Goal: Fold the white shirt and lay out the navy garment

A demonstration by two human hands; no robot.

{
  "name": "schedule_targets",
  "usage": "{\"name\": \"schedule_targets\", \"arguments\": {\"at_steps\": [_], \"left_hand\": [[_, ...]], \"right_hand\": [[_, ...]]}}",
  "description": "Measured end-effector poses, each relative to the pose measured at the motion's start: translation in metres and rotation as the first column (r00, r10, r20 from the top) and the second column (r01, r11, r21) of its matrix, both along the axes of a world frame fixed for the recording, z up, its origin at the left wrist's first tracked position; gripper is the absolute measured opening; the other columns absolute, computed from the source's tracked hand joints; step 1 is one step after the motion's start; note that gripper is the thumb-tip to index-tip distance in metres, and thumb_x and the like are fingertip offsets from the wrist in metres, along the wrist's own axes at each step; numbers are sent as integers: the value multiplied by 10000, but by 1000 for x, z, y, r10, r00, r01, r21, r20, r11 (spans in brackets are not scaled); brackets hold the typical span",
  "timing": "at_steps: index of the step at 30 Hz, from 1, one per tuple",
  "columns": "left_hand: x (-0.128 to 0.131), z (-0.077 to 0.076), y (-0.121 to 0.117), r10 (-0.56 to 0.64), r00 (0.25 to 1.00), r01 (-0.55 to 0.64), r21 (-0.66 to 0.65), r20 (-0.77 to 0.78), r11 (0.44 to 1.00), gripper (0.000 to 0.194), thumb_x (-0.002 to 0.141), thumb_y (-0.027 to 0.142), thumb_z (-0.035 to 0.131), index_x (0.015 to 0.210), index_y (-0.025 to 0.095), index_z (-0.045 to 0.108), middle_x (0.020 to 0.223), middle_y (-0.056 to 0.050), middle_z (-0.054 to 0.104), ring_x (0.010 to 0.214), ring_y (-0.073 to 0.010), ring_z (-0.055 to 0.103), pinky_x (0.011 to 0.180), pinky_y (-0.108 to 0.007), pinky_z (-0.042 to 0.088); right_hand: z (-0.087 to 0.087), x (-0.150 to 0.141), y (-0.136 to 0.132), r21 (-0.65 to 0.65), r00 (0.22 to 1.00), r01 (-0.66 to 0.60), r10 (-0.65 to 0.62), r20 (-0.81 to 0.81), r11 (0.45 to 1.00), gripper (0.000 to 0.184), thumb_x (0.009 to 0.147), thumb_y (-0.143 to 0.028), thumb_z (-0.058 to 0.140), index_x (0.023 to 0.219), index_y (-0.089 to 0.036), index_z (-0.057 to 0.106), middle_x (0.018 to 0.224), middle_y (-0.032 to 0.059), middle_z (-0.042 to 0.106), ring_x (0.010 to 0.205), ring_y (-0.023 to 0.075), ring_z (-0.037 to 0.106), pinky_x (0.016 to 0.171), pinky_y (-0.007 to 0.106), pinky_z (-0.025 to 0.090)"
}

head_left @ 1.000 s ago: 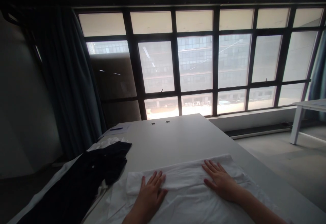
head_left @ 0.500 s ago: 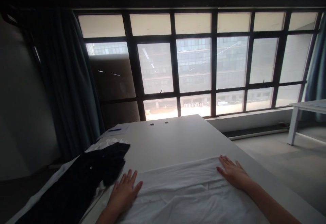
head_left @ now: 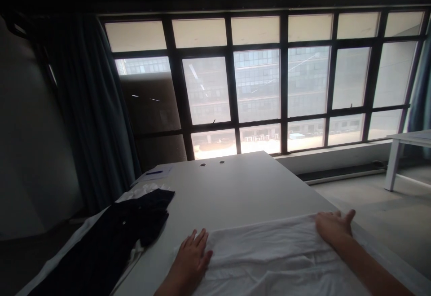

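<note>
A white garment point(head_left: 269, 255) lies spread flat on the white table point(head_left: 235, 188) right in front of me. My left hand point(head_left: 191, 253) rests flat on the garment's left edge, fingers stretched out and together. My right hand point(head_left: 333, 226) lies open at the garment's far right corner, near the table's right edge, fingers extended and the thumb raised. Neither hand holds anything.
A dark garment point(head_left: 111, 237) with small buttons lies over white cloth on the table's left side. A sheet of paper with a blue pen point(head_left: 154, 173) sits at the far left corner. Another white table point(head_left: 404, 145) stands at the right. A dark curtain point(head_left: 90, 107) hangs left of the windows.
Both hands slid outward across the white garment from its middle, smoothing it. The right hand has reached the far right corner; the left moved to the left edge and then a little back in.
</note>
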State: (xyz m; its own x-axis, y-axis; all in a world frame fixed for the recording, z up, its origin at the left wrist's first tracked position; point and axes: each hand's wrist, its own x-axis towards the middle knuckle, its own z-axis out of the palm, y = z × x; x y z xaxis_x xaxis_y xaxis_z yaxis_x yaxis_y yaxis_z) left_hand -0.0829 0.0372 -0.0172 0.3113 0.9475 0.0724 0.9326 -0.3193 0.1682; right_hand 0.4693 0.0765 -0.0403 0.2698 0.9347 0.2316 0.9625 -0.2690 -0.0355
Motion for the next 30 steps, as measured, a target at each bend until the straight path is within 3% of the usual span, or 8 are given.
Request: {"name": "schedule_targets", "arguments": {"at_steps": [4,7,10,13,18,23,26,30], "left_hand": [[-1,2,11,73,987,-94,148,142,985,502,1029,425,317,1427,255,572,1497,-73,570,1388,-257,503,1167,-458,378],[-21,3,19,186,964,-221,179,192,959,464,1012,357,321,1324,183,618,1311,-125,675,1207,-262,610,1077,-432,432],[-40,5,24,239,949,-270,138,207,953,409,1021,387,329,1045,188,685,1025,-95,741,969,-232,673,898,-346,483],[-49,6,25,248,948,-271,97,200,958,367,1022,384,366,845,215,639,886,-49,733,859,-189,676,778,-276,454],[-57,7,27,317,937,-328,60,148,943,294,1002,349,422,809,219,602,847,-44,734,825,-193,687,707,-266,413],[-55,22,22,337,938,-345,153,77,926,300,1003,347,392,888,214,635,978,-90,719,995,-269,654,838,-347,429],[-34,38,11,241,969,-248,286,60,926,379,1036,350,311,973,213,659,1063,-109,692,1047,-289,619,946,-418,430],[11,39,-11,-105,992,84,269,65,959,370,1049,408,355,1177,270,674,1256,-90,684,1154,-268,621,1046,-433,464]], "right_hand": [[11,-55,-9,43,989,-67,61,134,997,536,896,-176,391,1373,-145,632,1530,237,467,1443,476,353,1076,828,-42],[14,-106,-18,-28,954,-300,300,-14,953,575,988,-402,352,1527,-234,463,1639,128,329,1516,380,267,1160,747,66],[12,-133,-29,-116,909,-405,385,-160,907,674,995,-615,290,1560,-268,408,1655,89,291,1534,366,228,1186,712,80],[12,-134,-35,-156,890,-440,408,-202,884,714,993,-658,258,1580,-267,367,1660,74,271,1543,354,200,1206,684,35],[15,-127,-34,-161,883,-452,415,-219,877,742,987,-685,259,1588,-258,345,1662,75,260,1547,345,190,1218,664,29],[11,-128,-33,-147,879,-458,422,-221,877,758,986,-704,244,1589,-256,340,1662,69,259,1545,355,193,1213,674,22],[9,-128,-33,-125,874,-465,432,-222,876,750,987,-705,248,1585,-265,351,1660,70,266,1541,363,204,1209,682,25],[9,-127,-33,-113,868,-476,445,-221,872,748,990,-701,245,1583,-259,357,1658,74,269,1538,368,210,1204,689,19]]}}
